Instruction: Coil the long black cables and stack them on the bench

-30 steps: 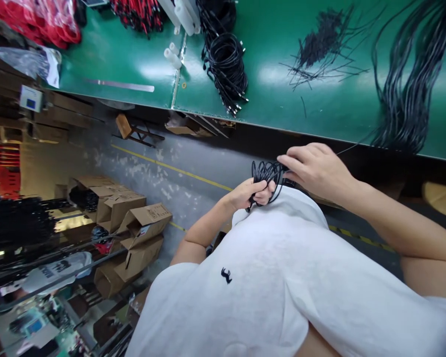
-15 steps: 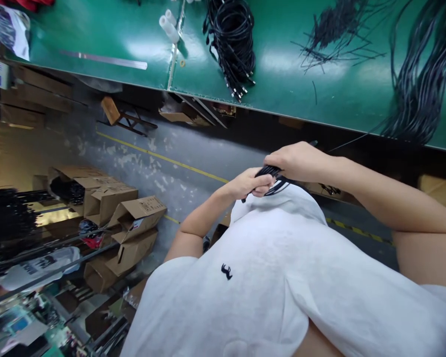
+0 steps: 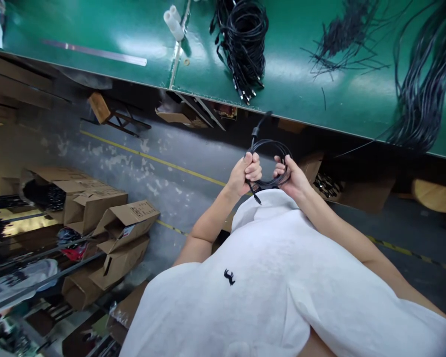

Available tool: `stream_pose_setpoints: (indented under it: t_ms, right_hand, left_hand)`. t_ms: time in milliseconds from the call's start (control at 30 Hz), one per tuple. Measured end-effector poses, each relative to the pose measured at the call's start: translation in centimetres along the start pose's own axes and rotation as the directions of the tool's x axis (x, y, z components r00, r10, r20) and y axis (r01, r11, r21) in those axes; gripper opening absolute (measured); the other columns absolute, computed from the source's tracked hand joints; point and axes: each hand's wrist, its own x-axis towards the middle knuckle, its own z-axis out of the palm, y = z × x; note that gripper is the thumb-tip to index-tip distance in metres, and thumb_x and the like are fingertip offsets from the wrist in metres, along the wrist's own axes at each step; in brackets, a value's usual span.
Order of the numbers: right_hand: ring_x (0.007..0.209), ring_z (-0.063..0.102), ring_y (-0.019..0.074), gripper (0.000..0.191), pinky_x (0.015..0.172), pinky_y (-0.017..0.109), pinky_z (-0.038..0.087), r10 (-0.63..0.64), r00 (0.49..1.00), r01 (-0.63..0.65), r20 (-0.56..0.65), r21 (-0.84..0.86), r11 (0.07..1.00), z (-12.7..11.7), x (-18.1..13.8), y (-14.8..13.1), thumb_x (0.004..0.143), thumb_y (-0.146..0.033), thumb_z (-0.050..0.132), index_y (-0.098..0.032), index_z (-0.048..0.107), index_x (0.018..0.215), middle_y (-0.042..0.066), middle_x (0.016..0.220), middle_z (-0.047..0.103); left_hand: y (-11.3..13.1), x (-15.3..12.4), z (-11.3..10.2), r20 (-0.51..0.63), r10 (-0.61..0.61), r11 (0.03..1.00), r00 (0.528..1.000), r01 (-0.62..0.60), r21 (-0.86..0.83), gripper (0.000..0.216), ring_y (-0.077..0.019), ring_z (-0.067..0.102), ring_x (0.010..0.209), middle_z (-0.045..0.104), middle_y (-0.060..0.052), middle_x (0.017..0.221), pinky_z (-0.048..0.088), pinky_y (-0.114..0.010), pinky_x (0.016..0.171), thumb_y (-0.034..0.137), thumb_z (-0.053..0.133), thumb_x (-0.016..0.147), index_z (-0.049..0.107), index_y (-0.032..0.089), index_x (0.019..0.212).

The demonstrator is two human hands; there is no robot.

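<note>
Left hand (image 3: 247, 173) and right hand (image 3: 287, 176) both got fingers curled round the coiled black cable (image 3: 275, 143); keep loops even imo.

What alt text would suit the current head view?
A person's left hand and right hand hold a coiled black cable in front of a white shirt. Beyond them, a green table bears a bundle of black cables.

My fingers (image 3: 253, 171) hide bits of the cable coil (image 3: 270, 142) mid-frame; wire bundle (image 3: 425, 94) upper right gets cropped lol.
</note>
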Motion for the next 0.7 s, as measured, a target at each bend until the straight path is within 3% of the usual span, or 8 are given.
stream_pose_setpoints:
  t_ms: [100, 200, 300, 367, 433, 500, 567, 700]
  right_hand:
    - [0.041, 0.021, 0.0019, 0.049, 0.036, 0.013, 0.030, -0.025, 0.994, 0.018, -0.107, -0.062, 0.998, 0.2, 0.7, 1.0, 0.065, -0.050, 0.086, -0.021, 0.051, 0.081, -0.013, 0.052, 0.022]
    - [0.044, 0.030, 0.0027, 0.048, 0.041, 0.017, 0.041, -0.079, 0.989, 0.052, -0.123, -0.212, 0.976, 0.1, 1.4, 0.7, 0.063, -0.043, 0.087, -0.022, 0.050, 0.086, -0.012, 0.058, 0.035]
    - [0.049, 0.044, 0.0073, 0.046, 0.050, 0.027, 0.052, -0.066, 0.998, 0.055, -0.010, -0.438, 0.897, -0.2, 3.0, -1.2, 0.069, -0.040, 0.079, -0.024, 0.052, 0.103, -0.008, 0.071, 0.051]
    - [0.058, 0.054, 0.0115, 0.044, 0.059, 0.032, 0.056, -0.135, 0.979, 0.205, 0.156, -0.667, 0.716, -0.2, 4.5, -3.1, 0.077, -0.038, 0.070, -0.025, 0.053, 0.116, -0.002, 0.087, 0.061]
    - [0.081, 0.064, 0.0187, 0.040, 0.077, 0.038, 0.056, -0.189, 0.898, 0.440, 0.397, -0.816, 0.376, 0.1, 6.2, -5.2, 0.086, -0.036, 0.060, -0.024, 0.056, 0.124, 0.006, 0.107, 0.066]
    - [0.104, 0.064, 0.0246, 0.035, 0.093, 0.042, 0.051, -0.160, 0.799, 0.596, 0.579, -0.799, 0.083, 0.5, 7.8, -6.9, 0.093, -0.034, 0.051, -0.021, 0.061, 0.124, 0.011, 0.120, 0.066]
    - [0.110, 0.062, 0.0256, 0.033, 0.096, 0.041, 0.049, -0.156, 0.745, 0.657, 0.649, -0.754, 0.001, 1.0, 9.0, -8.2, 0.096, -0.032, 0.046, -0.019, 0.063, 0.122, 0.012, 0.120, 0.067]
    - [0.098, 0.063, 0.0228, 0.034, 0.088, 0.036, 0.050, -0.231, 0.687, 0.718, 0.689, -0.692, 0.074, 1.6, 10.3, -10.3, 0.097, -0.031, 0.045, -0.019, 0.065, 0.122, 0.011, 0.106, 0.068]
  left_hand:
    - [-0.5, 0.8, -0.2, 0.001, -0.028, 0.999, 1.000, 0.028, -0.032, 0.038, -0.0020, 0.033, 0.038, 0.030, 0.009, 0.051, 0.030, -0.013, 0.041, 0.043, 0.048, 0.100, 0.048, 0.017, 0.073]
    - [-0.2, 1.0, -0.3, -0.019, 0.002, 0.997, 1.000, -0.003, -0.083, 0.036, -0.0015, 0.030, 0.037, 0.029, 0.010, 0.051, 0.029, -0.012, 0.041, 0.041, 0.047, 0.101, 0.048, 0.017, 0.074]
    - [0.6, 1.2, -0.2, -0.021, -0.035, 0.993, 0.999, 0.033, -0.116, 0.035, -0.0014, 0.021, 0.033, 0.024, 0.011, 0.049, 0.022, -0.013, 0.036, 0.037, 0.046, 0.102, 0.049, 0.017, 0.075]
    - [1.1, 1.5, 0.1, -0.008, -0.071, 0.989, 0.997, 0.069, -0.132, 0.036, -0.0014, 0.020, 0.032, 0.024, 0.011, 0.049, 0.021, -0.013, 0.035, 0.037, 0.044, 0.103, 0.050, 0.016, 0.075]
    - [1.7, 1.9, 0.8, 0.002, -0.069, 0.985, 0.998, 0.069, -0.160, 0.037, -0.0011, 0.025, 0.033, 0.028, 0.010, 0.050, 0.023, -0.012, 0.036, 0.038, 0.040, 0.104, 0.052, 0.015, 0.077]
    - [2.4, 2.4, 1.6, -0.003, -0.029, 0.981, 1.000, 0.028, -0.192, 0.041, -0.0008, 0.030, 0.034, 0.031, 0.009, 0.051, 0.025, -0.011, 0.037, 0.040, 0.035, 0.105, 0.054, 0.014, 0.080]
    - [3.0, 2.9, 2.5, -0.036, 0.004, 0.979, 0.999, -0.011, -0.203, 0.044, -0.0010, 0.030, 0.035, 0.030, 0.009, 0.052, 0.026, -0.011, 0.037, 0.042, 0.032, 0.105, 0.054, 0.014, 0.080]
    - [3.7, 3.8, 4.4, -0.095, 0.018, 0.990, 0.995, -0.031, -0.140, 0.045, -0.0027, 0.026, 0.034, 0.024, 0.010, 0.050, 0.026, -0.013, 0.037, 0.044, 0.033, 0.105, 0.051, 0.015, 0.075]
